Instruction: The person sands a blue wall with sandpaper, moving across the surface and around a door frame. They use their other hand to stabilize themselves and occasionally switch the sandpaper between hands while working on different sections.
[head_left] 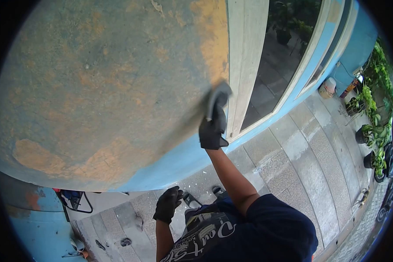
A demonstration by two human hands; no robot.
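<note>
Beside the pale frame (244, 56), at the edge of the patchy wall (96, 87), the right hand (212, 133) grips a blurred grey tool (220, 94). Half-open, the left hand (168, 205) hangs free over paving (288, 174).

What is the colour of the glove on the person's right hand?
The glove is black; it shows best in the head view.

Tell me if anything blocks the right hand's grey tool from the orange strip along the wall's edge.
Nothing visible stands between the grey tool in the right hand and the orange strip; the pale frame runs alongside.
</note>
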